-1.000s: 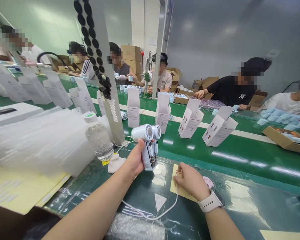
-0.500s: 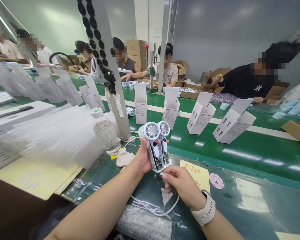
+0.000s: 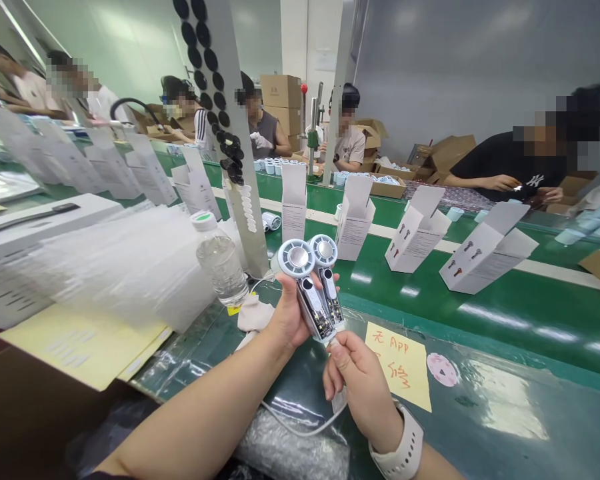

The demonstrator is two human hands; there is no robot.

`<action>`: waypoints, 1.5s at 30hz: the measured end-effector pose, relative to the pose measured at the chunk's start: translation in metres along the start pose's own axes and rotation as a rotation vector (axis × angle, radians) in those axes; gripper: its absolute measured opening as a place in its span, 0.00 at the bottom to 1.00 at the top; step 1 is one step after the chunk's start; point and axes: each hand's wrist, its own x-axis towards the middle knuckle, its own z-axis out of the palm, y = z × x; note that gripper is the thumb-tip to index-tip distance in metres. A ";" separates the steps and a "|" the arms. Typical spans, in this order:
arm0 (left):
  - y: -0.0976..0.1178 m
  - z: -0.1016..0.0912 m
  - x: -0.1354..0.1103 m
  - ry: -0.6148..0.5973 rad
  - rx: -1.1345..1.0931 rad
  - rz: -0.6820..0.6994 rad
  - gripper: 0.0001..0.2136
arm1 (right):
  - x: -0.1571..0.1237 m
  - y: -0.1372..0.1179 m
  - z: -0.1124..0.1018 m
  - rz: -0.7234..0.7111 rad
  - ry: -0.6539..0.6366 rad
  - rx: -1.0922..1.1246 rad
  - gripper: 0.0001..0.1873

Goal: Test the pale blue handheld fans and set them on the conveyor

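My left hand (image 3: 289, 315) is wrapped round two light-blue handheld fans held side by side, the nearer fan (image 3: 298, 259) and the farther fan (image 3: 325, 251). Both lean with their round heads up, and their handle fronts are uncovered, showing circuit boards. At the base of the fans my right hand (image 3: 363, 383) pinches the end of a white cable (image 3: 307, 432). The fingers cover the plug, so I cannot tell whether it sits fully in a port. The cable loops down below my hands over the green table mat (image 3: 480, 427).
A water bottle (image 3: 221, 260) and a stack of translucent sleeves (image 3: 130, 267) stand left. Yellow note (image 3: 405, 367) lies right; bubble wrap (image 3: 295, 443) in front. Beyond, open white boxes (image 3: 420, 230) line the green conveyor (image 3: 520, 320), with co-workers behind and a post (image 3: 240, 200).
My right hand has shifted slightly lower with the cable end still at the fan bases. The fans are tilted a little more. The view has turned slightly left, and the conveyor boxes appear farther right.
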 end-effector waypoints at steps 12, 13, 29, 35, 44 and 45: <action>0.000 -0.002 0.001 0.041 -0.121 -0.062 0.31 | -0.001 -0.005 -0.007 -0.218 -0.008 -0.255 0.23; 0.002 -0.001 0.002 0.056 -0.148 -0.074 0.31 | -0.001 -0.006 -0.007 -0.245 -0.005 -0.265 0.23; 0.009 0.000 -0.001 -0.073 -0.093 -0.034 0.31 | 0.005 -0.006 -0.012 -0.105 0.023 -0.140 0.25; 0.004 0.003 -0.006 -0.085 -0.046 0.002 0.31 | 0.004 0.002 -0.005 -0.099 0.100 -0.030 0.25; 0.004 -0.003 -0.002 -0.082 0.015 0.008 0.32 | 0.008 0.000 -0.019 -0.194 0.093 -0.286 0.23; 0.007 -0.003 0.000 -0.071 0.011 0.025 0.32 | 0.008 -0.001 -0.021 -0.245 0.105 -0.356 0.22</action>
